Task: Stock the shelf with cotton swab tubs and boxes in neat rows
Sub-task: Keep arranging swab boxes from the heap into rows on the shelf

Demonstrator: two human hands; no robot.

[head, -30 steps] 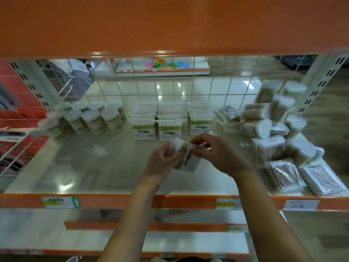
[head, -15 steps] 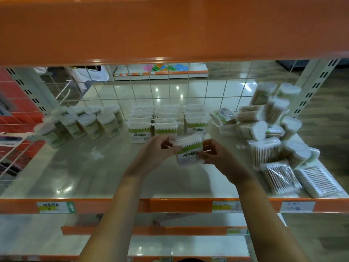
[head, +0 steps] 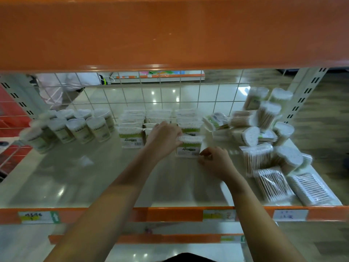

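Between my two hands stands the box (head: 189, 147), clear plastic with a green label, upright on the glossy shelf (head: 75, 178) at the front of the right-hand row of boxes (head: 186, 118). My left hand (head: 164, 136) curls over its top left edge, fingers gripping the lid. My right hand (head: 215, 161) sits just beside its lower right corner, fingertips bunched near the label; whether they pinch it I cannot tell. Both forearms reach forward over the orange rail (head: 173, 214). Round tubs (head: 79, 127) line the left. Loose tubs and flat packs form a heap (head: 268, 140) on the right.
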